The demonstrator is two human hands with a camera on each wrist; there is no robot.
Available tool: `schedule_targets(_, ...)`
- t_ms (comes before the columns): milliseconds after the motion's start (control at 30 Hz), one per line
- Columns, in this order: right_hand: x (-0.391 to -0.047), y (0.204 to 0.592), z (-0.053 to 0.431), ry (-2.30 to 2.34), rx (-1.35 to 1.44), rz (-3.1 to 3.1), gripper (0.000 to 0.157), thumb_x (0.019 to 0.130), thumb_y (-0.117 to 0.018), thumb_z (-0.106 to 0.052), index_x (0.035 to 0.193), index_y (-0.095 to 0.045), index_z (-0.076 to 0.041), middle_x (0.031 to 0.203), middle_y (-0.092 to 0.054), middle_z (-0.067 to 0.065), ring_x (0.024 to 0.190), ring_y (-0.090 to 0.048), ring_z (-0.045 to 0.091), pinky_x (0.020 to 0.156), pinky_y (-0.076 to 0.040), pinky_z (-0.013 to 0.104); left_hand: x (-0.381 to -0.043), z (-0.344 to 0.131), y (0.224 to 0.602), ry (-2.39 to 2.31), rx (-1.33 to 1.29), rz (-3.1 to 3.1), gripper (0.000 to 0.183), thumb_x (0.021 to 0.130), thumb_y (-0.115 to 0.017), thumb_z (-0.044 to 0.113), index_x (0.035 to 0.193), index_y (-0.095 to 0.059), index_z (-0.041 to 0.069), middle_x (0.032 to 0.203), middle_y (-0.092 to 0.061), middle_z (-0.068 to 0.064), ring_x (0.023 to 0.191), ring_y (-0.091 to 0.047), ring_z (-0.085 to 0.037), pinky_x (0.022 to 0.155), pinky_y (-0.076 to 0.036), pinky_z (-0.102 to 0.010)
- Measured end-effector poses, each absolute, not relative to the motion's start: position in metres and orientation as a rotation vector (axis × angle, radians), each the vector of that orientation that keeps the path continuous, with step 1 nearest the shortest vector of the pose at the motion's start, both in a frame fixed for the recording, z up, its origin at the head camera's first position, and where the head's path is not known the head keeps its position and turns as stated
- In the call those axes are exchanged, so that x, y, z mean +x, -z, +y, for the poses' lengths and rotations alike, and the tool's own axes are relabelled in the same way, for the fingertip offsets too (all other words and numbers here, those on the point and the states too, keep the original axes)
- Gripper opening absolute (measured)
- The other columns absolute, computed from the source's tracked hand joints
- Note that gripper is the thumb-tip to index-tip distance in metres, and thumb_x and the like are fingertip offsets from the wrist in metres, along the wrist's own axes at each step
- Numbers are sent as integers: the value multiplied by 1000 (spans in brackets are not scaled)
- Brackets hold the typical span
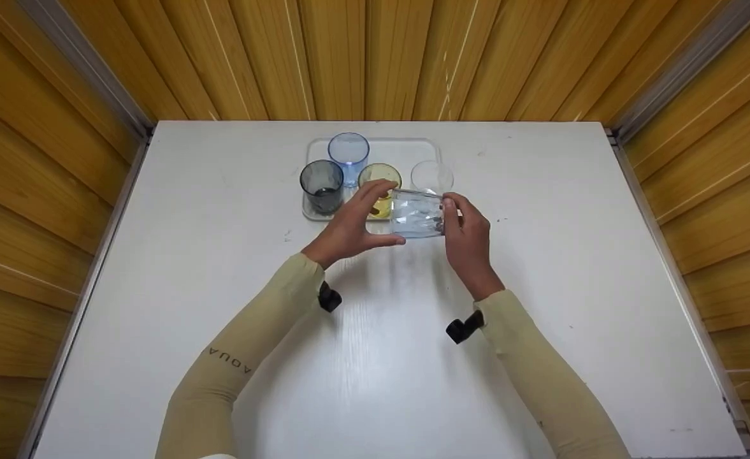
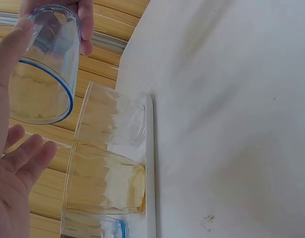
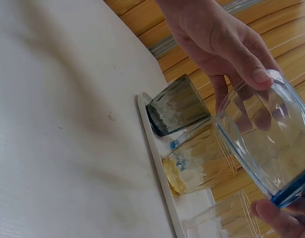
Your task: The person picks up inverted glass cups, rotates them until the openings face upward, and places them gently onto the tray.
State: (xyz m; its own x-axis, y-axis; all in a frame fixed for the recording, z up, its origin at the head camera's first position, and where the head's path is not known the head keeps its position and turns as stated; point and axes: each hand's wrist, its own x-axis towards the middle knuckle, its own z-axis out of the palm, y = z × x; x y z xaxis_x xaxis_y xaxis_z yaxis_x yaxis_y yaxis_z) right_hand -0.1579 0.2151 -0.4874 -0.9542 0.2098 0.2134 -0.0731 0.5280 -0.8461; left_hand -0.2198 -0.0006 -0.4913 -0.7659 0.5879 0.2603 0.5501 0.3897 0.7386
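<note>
A faceted, pale-blue drinking glass [image 1: 418,213] lies on its side in the air above the table, its wide mouth facing left. My right hand [image 1: 468,239] grips the narrower base end. Around the mouth end, my left hand [image 1: 350,226] is spread in a C shape. In the left wrist view its fingers [image 2: 35,161] stand apart from the rim, while its thumb overlaps the glass's side; whether the thumb touches is hard to tell. The left wrist view also shows the right hand [image 2: 86,22] at the base.
Behind the hands, a white tray [image 1: 403,145] holds a grey glass [image 1: 322,182], a blue glass [image 1: 348,150], a yellow glass [image 1: 381,172] and a clear glass [image 1: 432,175]. The tray stands on a white table [image 1: 540,255] with wood-panelled walls [image 1: 394,57] around it.
</note>
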Motion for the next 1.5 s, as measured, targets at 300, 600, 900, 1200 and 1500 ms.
schedule_targets(300,-159,488,219,-1443,-177,-2466,46,104,-31,-40,127,-57,-8,115,-65,7,93,-54,15,80,-46,29,-218,1,490,-1412,1017,2480,87,74,-76,55,146,-30,42,149,-36,14,130,-45,-7,101,-49,-28)
schedule_targets(600,-159,489,218,-1496,-192,-2445,45,105,-28,-36,126,-58,-9,107,-66,6,87,-54,14,73,-43,21,-215,1,491,-1545,1046,2359,84,77,-78,46,147,-32,38,145,-41,11,128,-48,-10,101,-49,-29)
schedule_targets(900,-159,491,218,-1496,-189,-2430,47,105,-26,-36,122,-59,-8,106,-66,9,89,-55,17,77,-44,27,-214,2,489,-1643,1059,2270,82,79,-79,39,147,-34,35,144,-42,7,130,-47,-21,102,-49,-34)
schedule_targets(1200,-159,490,217,-1508,-185,-2441,47,105,-25,-37,124,-58,-9,107,-66,7,90,-53,16,78,-44,27,-214,3,486,-1662,1009,2274,81,78,-80,35,146,-37,31,144,-43,6,128,-47,-18,103,-49,-33)
schedule_targets(1500,-159,489,218,-1503,-175,-2481,54,104,-24,-45,131,-55,-10,115,-65,6,96,-56,17,84,-46,31,-214,5,487,-1677,1016,2326,78,76,-81,38,143,-41,28,141,-45,6,124,-48,-13,99,-51,-30)
